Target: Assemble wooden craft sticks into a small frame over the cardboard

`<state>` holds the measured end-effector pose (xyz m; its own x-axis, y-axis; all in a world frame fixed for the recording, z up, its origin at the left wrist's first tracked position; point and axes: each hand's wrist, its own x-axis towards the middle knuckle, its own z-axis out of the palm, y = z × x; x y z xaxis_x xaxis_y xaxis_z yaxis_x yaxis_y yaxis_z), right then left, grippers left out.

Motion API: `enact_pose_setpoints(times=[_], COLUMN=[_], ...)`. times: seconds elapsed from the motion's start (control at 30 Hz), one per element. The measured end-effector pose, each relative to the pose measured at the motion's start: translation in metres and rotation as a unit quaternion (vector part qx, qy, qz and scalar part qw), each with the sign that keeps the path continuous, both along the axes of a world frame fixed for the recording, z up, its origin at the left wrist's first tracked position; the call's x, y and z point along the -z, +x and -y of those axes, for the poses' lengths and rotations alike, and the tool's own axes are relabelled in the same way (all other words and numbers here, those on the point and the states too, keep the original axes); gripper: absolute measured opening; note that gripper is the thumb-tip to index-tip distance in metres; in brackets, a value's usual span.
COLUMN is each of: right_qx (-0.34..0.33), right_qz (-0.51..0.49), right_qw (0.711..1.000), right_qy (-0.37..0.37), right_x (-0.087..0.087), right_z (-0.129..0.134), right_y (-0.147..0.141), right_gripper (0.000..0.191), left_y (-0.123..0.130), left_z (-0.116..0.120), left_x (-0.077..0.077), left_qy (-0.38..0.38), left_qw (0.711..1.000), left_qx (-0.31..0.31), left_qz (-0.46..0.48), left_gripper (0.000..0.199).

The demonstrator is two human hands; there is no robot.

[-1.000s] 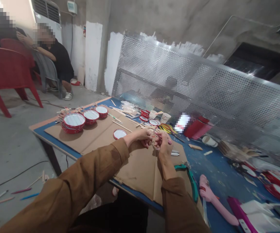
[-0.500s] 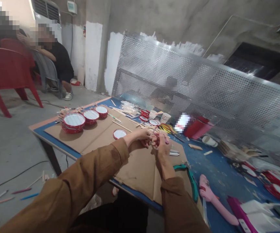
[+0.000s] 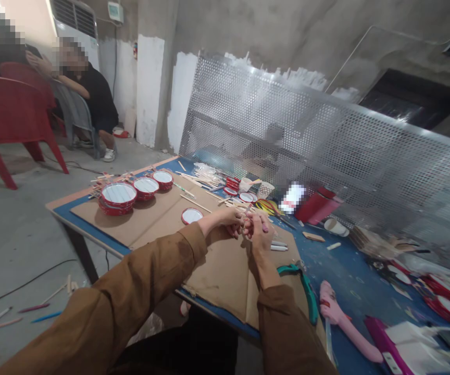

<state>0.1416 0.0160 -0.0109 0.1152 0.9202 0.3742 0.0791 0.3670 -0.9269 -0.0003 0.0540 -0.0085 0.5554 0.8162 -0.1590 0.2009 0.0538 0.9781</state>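
While the left hand [image 3: 223, 223] and right hand [image 3: 261, 235] meet above the cardboard [image 3: 217, 276], their fingers [image 3: 244, 225] close narrowly on something thin, perhaps a wooden stick [image 3: 249, 208]; it is too small to tell. A red-rimmed disc [image 3: 191, 215] lies just left of them and white sticks [image 3: 278, 248] just right, with stacked discs [image 3: 117, 195] farther off on the blue table [image 3: 319, 260]. Beyond, a white label [image 3: 293, 198] is blurred and unreadable.
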Motion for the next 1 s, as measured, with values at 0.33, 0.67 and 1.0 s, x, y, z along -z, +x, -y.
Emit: enact_pose_setpoints(times=[0.33, 0.67, 1.0], right_qx=[0.027, 0.066, 0.016], right_qz=[-0.020, -0.020, -0.018], right_qw=[0.999, 0.998, 1.000], right_qy=[-0.018, -0.007, 0.002], right_x=[-0.0003, -0.0014, 0.0039], right_z=[-0.0013, 0.0014, -0.0024], right_y=[0.0025, -0.0003, -0.0010], right_gripper=[0.045, 0.044, 0.043], left_y=[0.0004, 0.0011, -0.0009], left_z=[0.0052, 0.0055, 0.0071], left_x=[-0.0059, -0.0055, -0.0067], left_qy=[-0.012, -0.007, 0.002], left_qw=[0.999, 0.999, 1.000], left_qx=[-0.027, -0.033, -0.020], left_qz=[-0.022, -0.029, -0.017], left_gripper=[0.016, 0.018, 0.027])
